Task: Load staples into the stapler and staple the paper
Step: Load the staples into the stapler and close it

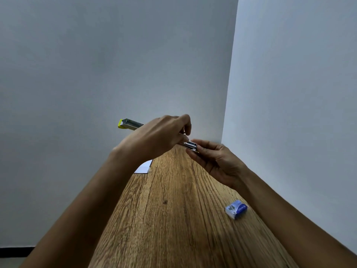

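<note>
I hold a stapler (129, 124) up in the air above the wooden table (170, 219); its yellow-tipped metal top sticks out to the left past my knuckles. My left hand (158, 138) is closed over the stapler's middle from above. My right hand (214, 161) pinches the shiny metal end (191, 145) of the stapler from below and the right. Whether staples lie in the channel is hidden by my fingers. White paper (144, 167) lies on the table behind my left forearm, mostly covered. A small blue staple box (236, 209) rests on the table to the right.
The table is narrow and runs away from me between two plain grey-white walls that meet in a corner behind my hands. Its left edge drops off under my left forearm. A dark strip of floor shows at the lower left.
</note>
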